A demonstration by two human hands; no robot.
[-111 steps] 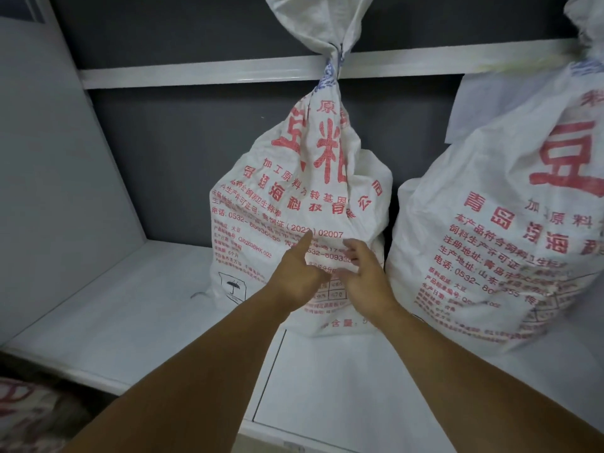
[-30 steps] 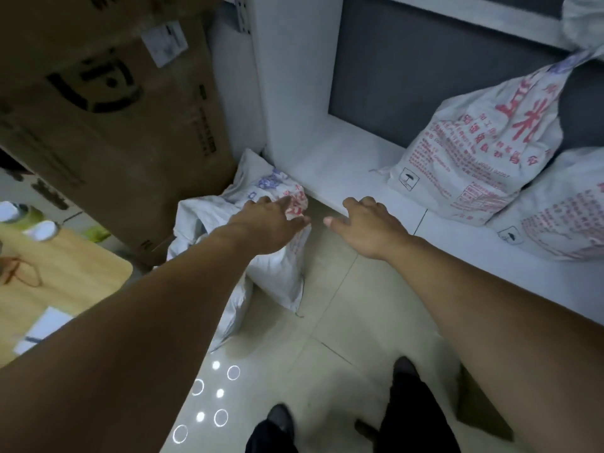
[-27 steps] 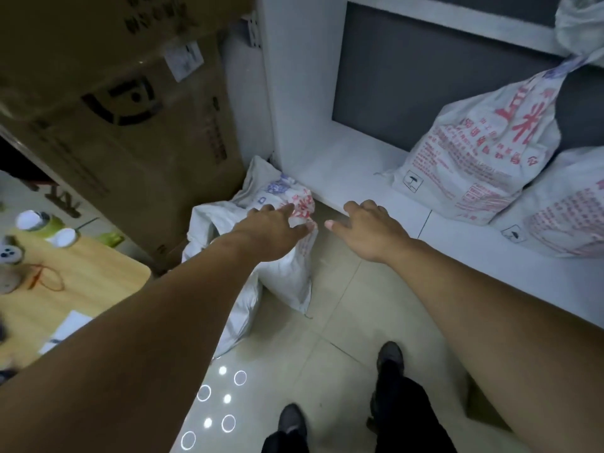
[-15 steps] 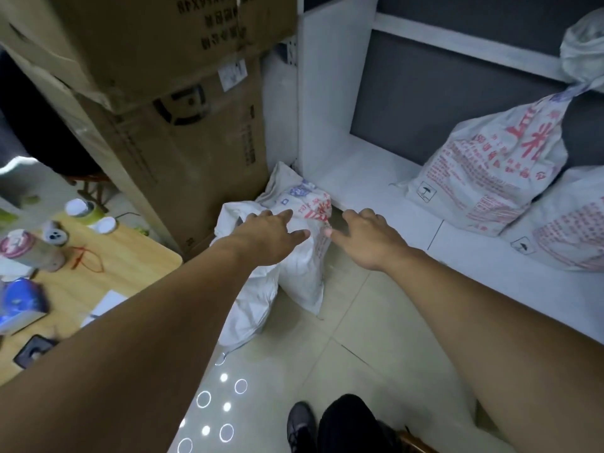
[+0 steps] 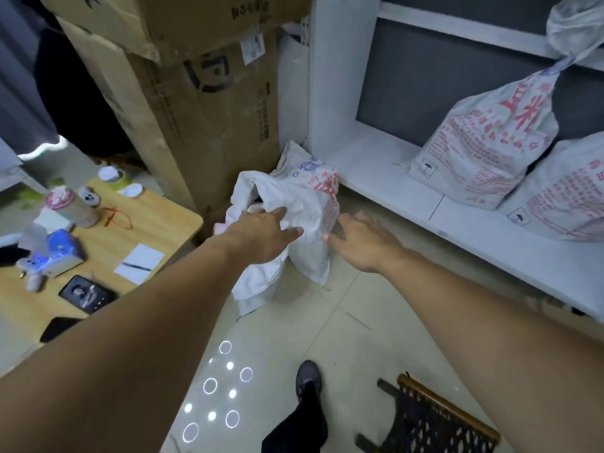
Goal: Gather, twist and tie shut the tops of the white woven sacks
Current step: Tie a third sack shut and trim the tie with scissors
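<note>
Your hands have left the tied sack point(image 5: 483, 142) on the white shelf point(image 5: 376, 165) and now reach down to the open sack point(image 5: 304, 204) on the tiled floor point(image 5: 327, 338).
Your left hand point(image 5: 264, 233) lies over the open sack's crumpled mouth, fingers straight and slightly spread; whether they press the fabric you cannot tell. Your right hand point(image 5: 366, 243) hovers just beside the sack's right edge, fingers loosely extended and apart, thumb toward the fabric. The open sack slumps against the cardboard boxes point(image 5: 212, 109) at the shelf's left corner, its top ungathered. A second tied sack point(image 5: 568, 194) leans beside the first on the shelf, well apart from your hands.
</note>
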